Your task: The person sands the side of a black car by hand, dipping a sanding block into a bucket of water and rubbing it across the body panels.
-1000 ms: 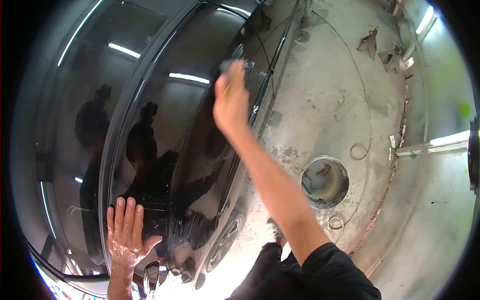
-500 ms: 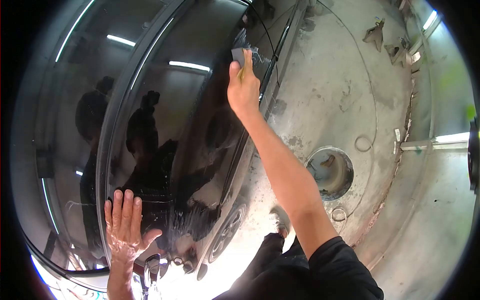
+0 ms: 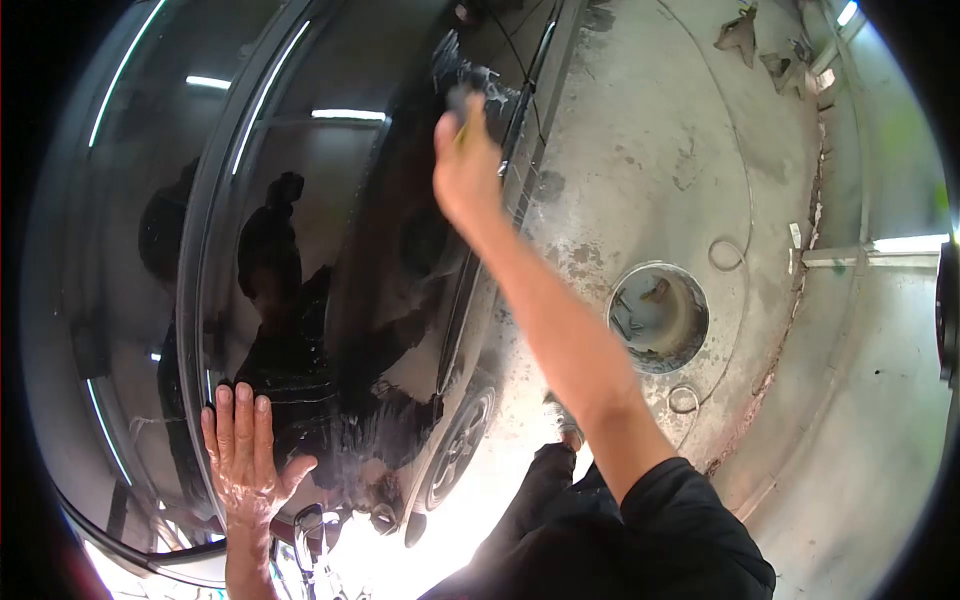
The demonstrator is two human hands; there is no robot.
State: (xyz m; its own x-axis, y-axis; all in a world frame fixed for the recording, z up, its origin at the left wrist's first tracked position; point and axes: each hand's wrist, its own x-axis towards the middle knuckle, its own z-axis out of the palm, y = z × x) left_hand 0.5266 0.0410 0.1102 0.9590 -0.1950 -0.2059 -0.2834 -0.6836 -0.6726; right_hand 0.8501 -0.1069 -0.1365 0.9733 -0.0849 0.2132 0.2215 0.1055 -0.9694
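Observation:
Spread flat, my left hand [image 3: 243,455] rests on the glossy black car panel [image 3: 310,240] at the lower left. My right hand [image 3: 468,165] reaches up over the lower part of the panel, its fingers closed round a small grey block [image 3: 459,99] with a yellowish side, blurred by motion. Just above the block are whitish wet smears [image 3: 480,76]. More whitish streaks [image 3: 375,440] mark the panel to the right of my left hand. Dark reflections show in the black paint.
A round bucket [image 3: 699,345] holding cloudy liquid stands on the concrete floor [image 3: 640,180]. A thin hose [image 3: 751,200] curves beyond it. Metal stands [image 3: 738,36] are at the upper right, a wall at the right. A car wheel [image 3: 460,447] shows near my legs.
My right hand, with the block, has moved slightly left in view. The bucket and smears appear higher as the view shifts. My left hand stays flat on the panel.

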